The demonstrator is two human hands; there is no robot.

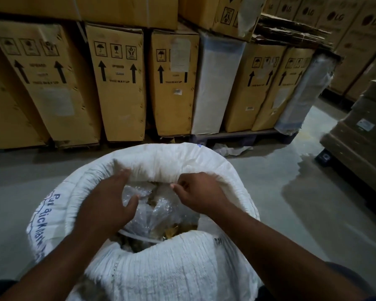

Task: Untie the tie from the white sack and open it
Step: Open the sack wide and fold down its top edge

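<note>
The sack [182, 263] seems soft, best gripped at the rim. It is clutched there by the right hand [197, 193]; the left hand [109, 200] is spread open.

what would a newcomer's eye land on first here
The big white sack fills the lower centre, its mouth already open on crumpled clear plastic. Both hands are at its far rim: the left hand lies flat against it, the right hand pinches the fabric. Behind stands a row of tall cardboard boxes with black arrows.
</note>
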